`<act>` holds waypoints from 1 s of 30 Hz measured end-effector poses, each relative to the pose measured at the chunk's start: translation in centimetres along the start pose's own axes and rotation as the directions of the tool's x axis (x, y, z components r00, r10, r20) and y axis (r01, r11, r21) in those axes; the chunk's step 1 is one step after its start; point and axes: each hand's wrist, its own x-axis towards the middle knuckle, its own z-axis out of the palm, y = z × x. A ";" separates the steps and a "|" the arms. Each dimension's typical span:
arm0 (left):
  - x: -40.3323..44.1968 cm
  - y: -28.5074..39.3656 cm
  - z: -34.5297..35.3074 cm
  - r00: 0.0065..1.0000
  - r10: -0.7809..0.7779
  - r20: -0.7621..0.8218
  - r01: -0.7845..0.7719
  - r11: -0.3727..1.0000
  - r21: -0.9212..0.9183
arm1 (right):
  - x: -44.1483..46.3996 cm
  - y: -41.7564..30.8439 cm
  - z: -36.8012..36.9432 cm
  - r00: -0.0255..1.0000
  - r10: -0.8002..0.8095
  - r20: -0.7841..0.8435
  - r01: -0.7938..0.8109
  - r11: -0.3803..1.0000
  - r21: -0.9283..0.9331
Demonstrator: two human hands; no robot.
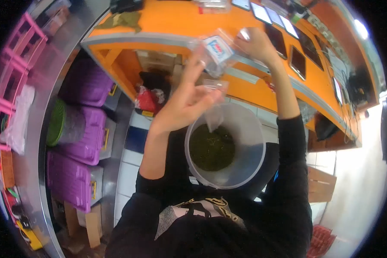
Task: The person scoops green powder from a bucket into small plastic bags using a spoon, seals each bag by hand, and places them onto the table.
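Holding on the left: the left hand [182, 105] is half open, thumb and fingers closing on a small clear plastic bag [215, 88] that dangles below the fingertips
Label bag: a clear plastic packet with a white label edged in blue [219, 48] sits right at the left hand's upper fingertips, in the gap between both hands. Red and blue print on it, but way too blurry to read, so no brand from me, sorry. Can't tell if it's one piece with the dangling bag
Right hand: the right hand [258, 45] has its fingers curled in by a shiny silvery thing [244, 33]; can't tell if it's actually gripping it
Bucket: a round translucent white plastic bucket [253, 139], right below the hands and near the lap, with dark green loose stuff [213, 150] inside
Table: an orange table with grey metal edging [172, 19], just ahead of the hands, passing under the right one
Phones: a row of flat phones with lit screens [261, 13], beyond the right hand, plus a dark-screened phone [297, 62] off to its right. Nothing readable
Bins: purple-lidded plastic bins [69, 176], well left of the left hand
Top: a black long-sleeved top [262, 223], chest print in gold, below both hands; the lettering's not legible
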 end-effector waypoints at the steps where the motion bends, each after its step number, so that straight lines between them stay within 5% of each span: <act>1: -0.1 -0.1 -0.1 0.995 -0.080 0.064 0.075 0.995 0.072 | -0.7 -0.6 -0.2 0.998 -0.053 -0.017 0.054 0.998 0.016; 4: -0.8 -1.3 -1.3 0.968 -0.243 0.059 0.224 0.949 0.222 | -2.8 -1.9 -0.5 0.981 -0.154 -0.115 0.161 0.985 0.060; 6: -1.8 -2.3 -2.2 0.959 -0.280 0.051 0.276 0.958 0.077 | -4.0 -2.4 -0.6 0.962 -0.183 -0.204 0.202 0.976 0.080; 8: -2.8 -1.5 -2.7 0.948 -0.317 0.039 0.316 0.948 0.029 | -5.5 -2.5 -0.5 0.973 -0.072 -0.219 0.145 0.931 0.335; 9: -3.3 -1.3 -3.2 0.948 -0.315 0.049 0.313 0.949 0.035 | -6.4 -4.1 -1.3 0.986 0.166 0.017 -0.150 0.840 0.522; 13: -4.9 -0.2 -4.8 0.943 -0.328 0.052 0.326 0.944 0.049 | -8.2 -5.0 -1.0 0.962 0.228 0.150 -0.270 0.720 0.639; 15: -5.7 0.4 -5.8 0.938 -0.338 0.081 0.338 0.941 0.025 | -8.8 -4.7 0.1 0.968 0.121 0.221 -0.252 0.497 0.830; 16: -6.2 0.7 -6.3 0.932 -0.350 0.100 0.351 0.936 0.004 | -9.1 -4.4 0.6 0.968 0.128 0.217 -0.252 0.497 0.830; 18: -7.5 0.5 -7.7 0.925 -0.361 0.121 0.374 0.920 -0.113 | -9.6 -4.2 1.5 0.926 -0.054 0.372 -0.366 0.102 0.925; 19: -7.9 0.6 -8.2 0.919 -0.364 0.153 0.386 0.910 -0.152 | -9.8 -4.4 1.9 0.924 -0.064 0.376 -0.372 0.069 0.926; 24: -9.3 0.6 -9.1 0.914 -0.386 0.124 0.403 0.900 -0.166 | -10.9 -7.1 2.4 0.961 -0.018 0.277 -0.272 0.150 0.951; 26: -9.6 0.6 -8.7 0.917 -0.384 0.109 0.397 0.905 -0.151 | -11.3 -7.6 2.4 0.995 0.005 0.097 -0.085 0.540 0.838; 30: -9.8 0.0 -8.7 0.912 -0.399 0.097 0.408 0.905 -0.117 | -11.9 -8.8 2.7 0.983 0.063 0.172 -0.171 0.647 0.743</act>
